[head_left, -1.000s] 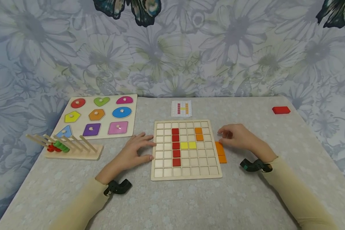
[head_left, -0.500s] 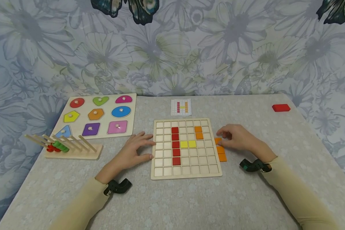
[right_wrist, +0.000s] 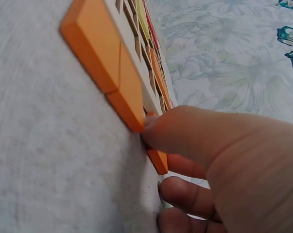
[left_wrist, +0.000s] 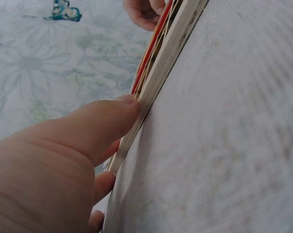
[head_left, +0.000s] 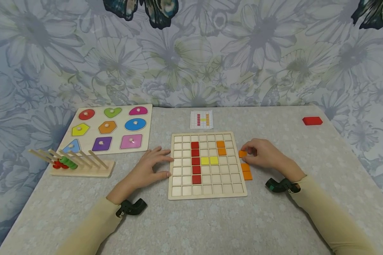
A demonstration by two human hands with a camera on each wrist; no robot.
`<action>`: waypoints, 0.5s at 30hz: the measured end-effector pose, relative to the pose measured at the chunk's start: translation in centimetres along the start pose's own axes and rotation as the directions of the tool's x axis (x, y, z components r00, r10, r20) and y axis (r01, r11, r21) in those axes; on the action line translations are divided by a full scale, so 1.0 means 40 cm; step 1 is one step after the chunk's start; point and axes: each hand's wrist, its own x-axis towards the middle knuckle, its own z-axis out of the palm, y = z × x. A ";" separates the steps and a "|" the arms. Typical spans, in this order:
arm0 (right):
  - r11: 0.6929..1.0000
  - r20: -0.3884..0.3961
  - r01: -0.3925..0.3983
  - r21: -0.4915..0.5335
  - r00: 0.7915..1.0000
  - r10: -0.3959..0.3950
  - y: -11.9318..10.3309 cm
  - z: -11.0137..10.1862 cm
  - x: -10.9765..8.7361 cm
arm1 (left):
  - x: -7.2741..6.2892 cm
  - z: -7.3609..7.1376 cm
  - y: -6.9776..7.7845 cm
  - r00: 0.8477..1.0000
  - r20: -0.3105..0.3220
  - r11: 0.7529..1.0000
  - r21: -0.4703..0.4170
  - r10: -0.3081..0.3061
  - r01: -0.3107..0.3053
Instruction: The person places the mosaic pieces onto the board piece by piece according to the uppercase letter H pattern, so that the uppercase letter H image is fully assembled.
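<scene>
A wooden grid board lies on the table, with a column of red tiles, two yellow tiles and two orange tiles set in its squares. My left hand rests beside the board's left edge, its thumb and fingertips touching the side, fingers loosely extended. At the right edge my right hand pinches a single orange tile between thumb and fingers; the thumb partly hides it. Two more orange tiles lie just nearer, flat against the board's right side.
Behind the board lies a small pattern card. A shape puzzle with knobs and a peg stand with red and green beads are at the left. Some red pieces lie at the far right, near the table edge.
My right hand has come down onto the orange tiles, and one tile now stands apart from the other two, under its fingers. The left hand stays at the board's edge.
</scene>
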 end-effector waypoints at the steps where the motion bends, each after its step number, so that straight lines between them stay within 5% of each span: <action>1: 1.000 0.001 -0.001 -0.003 1.000 0.001 0.000 0.000 0.000 | 0.000 0.000 0.000 1.000 0.001 1.000 0.000 -0.001 0.001; 15: 1.000 0.021 0.005 -0.028 1.000 -0.005 0.004 -0.008 -0.002 | 0.000 0.000 0.000 1.000 0.008 1.000 -0.007 -0.003 0.003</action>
